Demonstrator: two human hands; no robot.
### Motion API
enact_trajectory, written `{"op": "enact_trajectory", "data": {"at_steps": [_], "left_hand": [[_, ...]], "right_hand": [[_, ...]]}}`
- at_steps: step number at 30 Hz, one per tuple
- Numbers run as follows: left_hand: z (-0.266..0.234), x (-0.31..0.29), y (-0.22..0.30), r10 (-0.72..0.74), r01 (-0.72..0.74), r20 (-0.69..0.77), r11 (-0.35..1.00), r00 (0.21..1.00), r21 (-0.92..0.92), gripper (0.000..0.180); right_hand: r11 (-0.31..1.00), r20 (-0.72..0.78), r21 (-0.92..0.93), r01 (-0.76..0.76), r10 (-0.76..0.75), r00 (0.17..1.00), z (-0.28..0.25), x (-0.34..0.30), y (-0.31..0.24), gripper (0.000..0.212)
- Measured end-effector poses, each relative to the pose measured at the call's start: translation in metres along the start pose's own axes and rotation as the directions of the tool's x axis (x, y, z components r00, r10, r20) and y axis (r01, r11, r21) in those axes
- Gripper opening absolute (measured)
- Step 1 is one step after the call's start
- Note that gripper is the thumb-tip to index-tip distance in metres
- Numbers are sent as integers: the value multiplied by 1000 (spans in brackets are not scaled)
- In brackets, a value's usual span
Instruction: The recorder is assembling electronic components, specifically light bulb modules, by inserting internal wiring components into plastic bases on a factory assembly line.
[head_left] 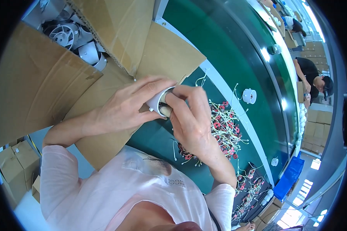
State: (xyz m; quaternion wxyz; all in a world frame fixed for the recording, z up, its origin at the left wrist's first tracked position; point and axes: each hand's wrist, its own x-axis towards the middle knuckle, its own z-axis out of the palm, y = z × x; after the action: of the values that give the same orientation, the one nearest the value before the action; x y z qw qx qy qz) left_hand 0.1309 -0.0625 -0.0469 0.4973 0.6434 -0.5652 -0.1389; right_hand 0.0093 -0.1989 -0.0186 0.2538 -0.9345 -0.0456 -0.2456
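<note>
Left hand [125, 101] grips white ring [154, 101], likely steadying it for right hand [192, 123], fingers bent inside, hold unclear.

Smooth white plastic housing [154, 103], rough-edged matt cardboard box [34, 84], slightly glossy conveyor surface [208, 32], matt cloth shirt [104, 204].

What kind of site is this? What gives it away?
Probably a factory assembly line: a long green belt carrying a white round part, a heap of wired components, and an open cardboard box of white plastic pieces.
</note>
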Motion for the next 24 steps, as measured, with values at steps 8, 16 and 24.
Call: {"op": "enact_trajectory", "data": {"at_steps": [8, 16, 24], "left_hand": [[2, 5, -6, -48, 46, -13, 994, 999, -96, 58], [2, 6, -13, -51, 46, -33, 989, 998, -139, 60], [-6, 10, -14, -131, 127, -49, 989, 990, -80, 59]], "right_hand": [[987, 83, 21, -160, 158, 984, -8, 6, 9, 31], [875, 226, 320, -363, 301, 926, -10, 14, 19, 28], [948, 88, 206, -242, 229, 969, 0, 20, 8, 29]]}}
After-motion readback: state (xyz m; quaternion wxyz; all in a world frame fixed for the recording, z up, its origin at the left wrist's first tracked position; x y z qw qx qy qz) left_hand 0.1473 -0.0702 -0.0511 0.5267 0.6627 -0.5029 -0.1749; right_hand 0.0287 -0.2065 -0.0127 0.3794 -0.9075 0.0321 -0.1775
